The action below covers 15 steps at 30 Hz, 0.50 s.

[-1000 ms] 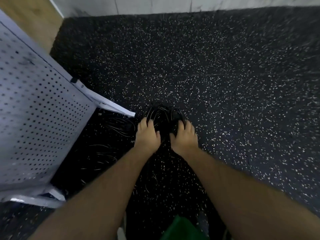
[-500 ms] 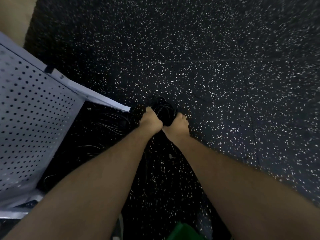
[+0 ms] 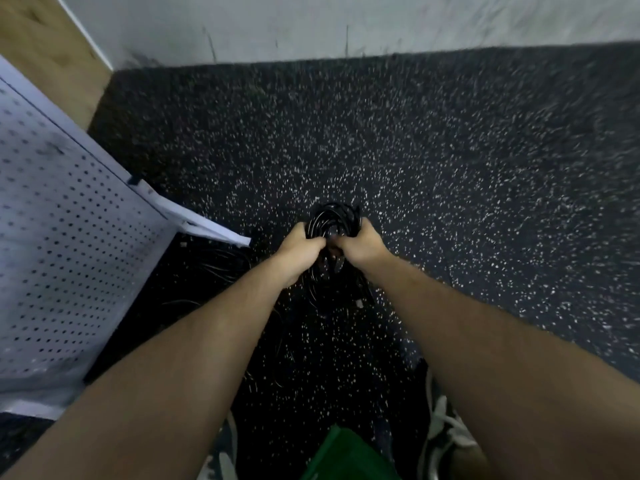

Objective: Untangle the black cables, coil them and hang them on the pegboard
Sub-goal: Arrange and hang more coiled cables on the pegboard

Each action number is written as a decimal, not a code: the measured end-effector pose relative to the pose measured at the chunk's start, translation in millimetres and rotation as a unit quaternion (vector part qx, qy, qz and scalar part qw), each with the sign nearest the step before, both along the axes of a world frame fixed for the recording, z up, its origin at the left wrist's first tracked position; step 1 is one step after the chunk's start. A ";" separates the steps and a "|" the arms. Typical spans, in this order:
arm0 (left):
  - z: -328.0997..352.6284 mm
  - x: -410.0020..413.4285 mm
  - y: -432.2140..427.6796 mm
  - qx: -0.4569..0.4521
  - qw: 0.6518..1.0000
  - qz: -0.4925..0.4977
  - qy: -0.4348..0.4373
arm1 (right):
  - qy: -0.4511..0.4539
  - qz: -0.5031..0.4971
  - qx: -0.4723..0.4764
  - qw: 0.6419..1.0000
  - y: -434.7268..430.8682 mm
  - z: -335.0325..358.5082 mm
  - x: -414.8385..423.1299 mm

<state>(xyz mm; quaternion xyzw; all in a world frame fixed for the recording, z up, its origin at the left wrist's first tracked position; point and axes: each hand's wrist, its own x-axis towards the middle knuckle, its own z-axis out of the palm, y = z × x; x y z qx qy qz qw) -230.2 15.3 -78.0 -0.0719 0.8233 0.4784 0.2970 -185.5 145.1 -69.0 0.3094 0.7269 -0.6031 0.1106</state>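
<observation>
Glossy black plastic-sheathed cables (image 3: 330, 221); matt white perforated metal pegboard (image 3: 59, 237) at left; rough, white-speckled black rubber floor (image 3: 450, 185); wood-grain panel (image 3: 38, 36) upper left.

Arms outstretched, left hand (image 3: 300, 245) and right hand (image 3: 364, 244) together, fingers (image 3: 312, 242) gripping black cables (image 3: 330, 220)

left hand (image 3: 300, 244), right hand (image 3: 363, 244), gripping black cables (image 3: 330, 221)

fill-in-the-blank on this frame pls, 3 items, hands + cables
The cable bundle gripped by the left hand and right hand is ____.
Loose cables lie on the speckled floor beside the white perforated ____.
That board stands on the person's ____ side.
Missing: black; pegboard; left.
</observation>
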 end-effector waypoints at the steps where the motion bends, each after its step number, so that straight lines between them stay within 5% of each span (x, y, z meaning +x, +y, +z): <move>1: 15.1 3.1 0.3 0.007 1.000 0.010 0.007 | 0.008 0.007 -0.004 1.000 2.0 17.1 1.2; 11: 201.1 31.8 -27.3 0.180 0.976 0.066 0.104 | 0.148 0.086 0.074 0.983 0.2 159.2 0.6; 15: 286.1 53.3 -46.9 0.253 0.959 0.040 0.120 | 0.203 0.101 -0.029 0.974 -28.1 278.3 39.9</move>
